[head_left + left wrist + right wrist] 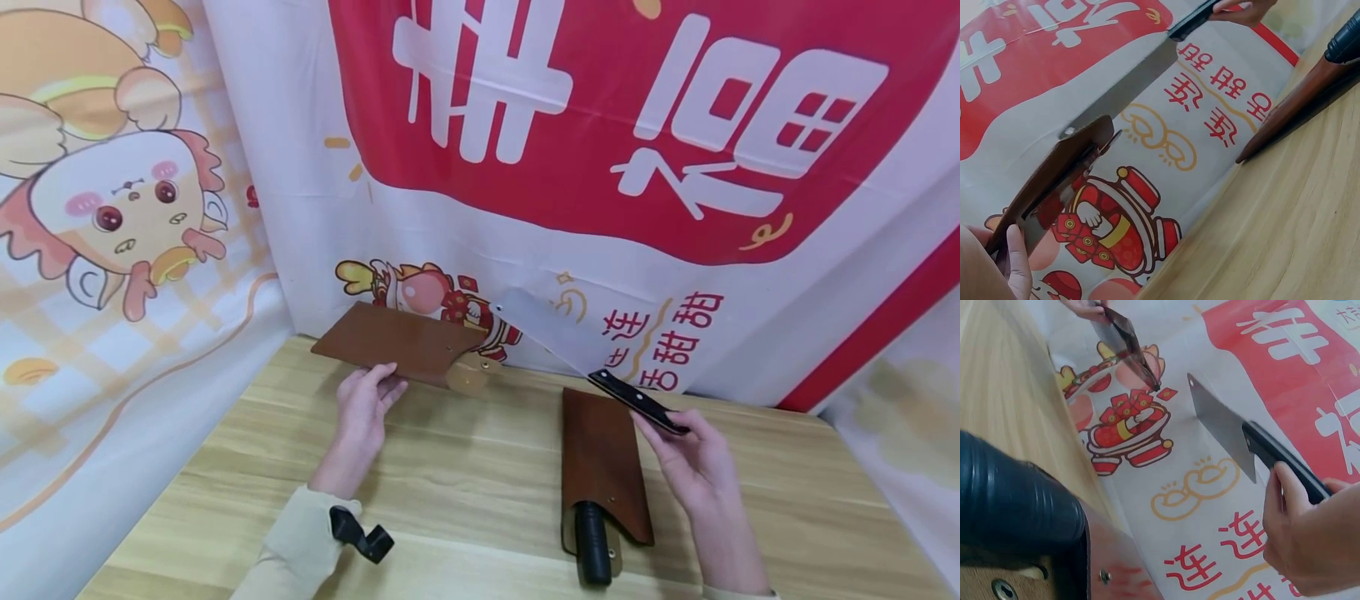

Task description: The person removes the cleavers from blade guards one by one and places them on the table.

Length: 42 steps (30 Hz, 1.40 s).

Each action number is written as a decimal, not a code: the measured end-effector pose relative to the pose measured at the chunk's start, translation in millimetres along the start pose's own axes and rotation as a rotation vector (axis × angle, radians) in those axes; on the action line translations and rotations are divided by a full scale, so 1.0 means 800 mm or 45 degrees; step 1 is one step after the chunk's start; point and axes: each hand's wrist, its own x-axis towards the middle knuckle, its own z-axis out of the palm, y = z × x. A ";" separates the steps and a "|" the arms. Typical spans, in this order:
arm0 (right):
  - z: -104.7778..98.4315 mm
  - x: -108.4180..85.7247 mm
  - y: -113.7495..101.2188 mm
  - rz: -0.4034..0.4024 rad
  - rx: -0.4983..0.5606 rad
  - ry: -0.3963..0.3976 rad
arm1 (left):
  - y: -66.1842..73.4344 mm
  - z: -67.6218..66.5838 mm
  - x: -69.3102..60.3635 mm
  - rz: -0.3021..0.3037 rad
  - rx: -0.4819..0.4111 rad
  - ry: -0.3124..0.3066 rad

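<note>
My right fingers (693, 425) are curled round the near right end of the black handle (633, 400) of a cleaver (551, 329), with no gap left in the grip. I hold the cleaver up over the bench (465, 483), its long axis running from my fingers towards the far left. My left fingers (381, 373) pinch the near edge of a brown sheath (397, 337), which lies mostly to the far side of them, in front of the printed cloth (322, 233).

What matters most, I judge, is how the blade's end stands to the sheath's mouth. The sheath lies left to right, mouth and pale flap (468, 377) at its right end; the blade's tip is just beside that end and a little farther off, apart from it as the right wrist view shows. The two long axes slant differently, the cleaver's more steeply. My left fingers are much nearer to that mouth than my right.

No handle sticks out of this sheath, though I cannot see deep inside it. A second sheath (607, 446) lies on the bench at right, its long axis near to far, with a ridged black handle (592, 542) protruding from its near end.
</note>
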 end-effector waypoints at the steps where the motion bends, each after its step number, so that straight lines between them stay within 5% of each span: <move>1: 0.001 -0.001 0.001 0.023 0.000 -0.004 | 0.000 0.000 0.000 0.009 0.007 -0.003; 6: 0.005 -0.006 0.015 0.192 -0.061 -0.253 | 0.004 -0.003 0.001 0.058 0.016 -0.017; 11: 0.009 -0.005 0.028 0.338 -0.371 -0.544 | 0.012 -0.007 0.003 0.070 -0.010 -0.025; 21: 0.006 0.003 0.049 0.501 -0.756 -0.738 | 0.030 -0.017 0.010 -0.031 -0.097 0.011; 26: -0.002 0.005 0.056 0.418 -1.032 -0.747 | 0.037 -0.022 0.012 -0.062 -0.064 -0.008; 32: -0.003 0.004 0.060 0.365 -1.302 -0.618 | 0.043 -0.024 0.011 -0.065 -0.035 -0.008; 42: 0.006 0.000 0.072 0.318 -1.391 -0.505 | 0.048 -0.025 0.011 -0.052 0.028 -0.058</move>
